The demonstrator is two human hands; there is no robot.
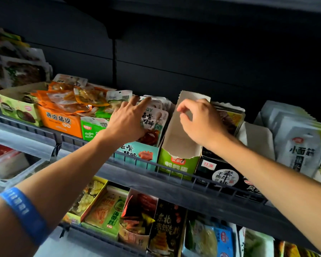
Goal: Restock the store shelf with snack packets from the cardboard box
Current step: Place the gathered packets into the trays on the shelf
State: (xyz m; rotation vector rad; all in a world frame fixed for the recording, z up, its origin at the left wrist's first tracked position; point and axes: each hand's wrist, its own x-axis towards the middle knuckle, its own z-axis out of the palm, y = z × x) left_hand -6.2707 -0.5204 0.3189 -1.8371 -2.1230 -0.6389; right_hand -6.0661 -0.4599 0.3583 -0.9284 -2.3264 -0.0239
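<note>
Packets [154, 121] of the snack stand upright in a teal display box [135, 152] on the upper shelf [174, 179]. Left hand [127, 123] lies against their fronts, fingers spread and straight. Right hand [200, 121] hovers just beside them over an empty green box [178, 164], fingers loosely curled, holding nothing.

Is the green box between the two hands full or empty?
Empty. The green display box shows only its bare cardboard floor and walls, no packets inside.
</note>
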